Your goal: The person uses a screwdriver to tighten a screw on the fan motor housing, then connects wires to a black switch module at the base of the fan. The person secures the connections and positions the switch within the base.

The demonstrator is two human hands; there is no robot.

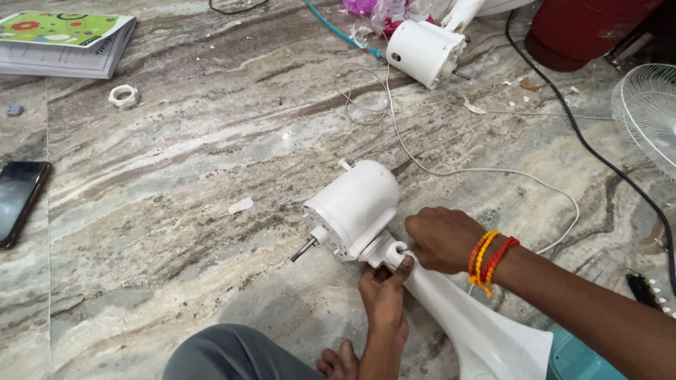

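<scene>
Marble floor [176, 211] lies wide open on the left, a dark phone [17, 200] at its left edge, a booklet [63, 42] cut off at the top-left corner. Mid-floor, the white fan motor housing [355, 204] lies tilted, shaft [304, 249] pointing left, joined to the white stand neck [479, 331]. Left hand [384, 295] reaches up from below, thumb on the joint knob [399, 250]. Right hand [443, 239] curls closed over that joint, fingertips hidden. At the right edge, a fan grille [648, 112] is cut off.
</scene>
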